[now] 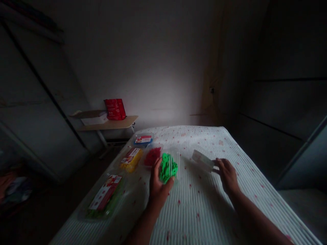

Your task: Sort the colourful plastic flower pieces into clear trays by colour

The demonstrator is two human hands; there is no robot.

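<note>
My left hand (160, 180) is closed around a clear plastic box of green pieces (168, 167), held a little above the cloth with its open side toward me. To the right, my right hand (227, 173) pinches the near edge of another clear plastic container (203, 160), in which I can make out no coloured pieces. Just beyond my left hand sits a clear box of red pieces (152, 156). Left of that lie labelled boxes of yellow pieces (130, 160) and blue pieces (143, 139). A larger labelled box with green contents (106, 195) is nearest on the left.
The bed or table is covered by a white ribbed cloth (194, 217) with small red marks. Behind its left side, a small wooden table (112, 125) bears a red bag (115, 109) and a white box (94, 119). A wall (168, 68) stands beyond the far edge.
</note>
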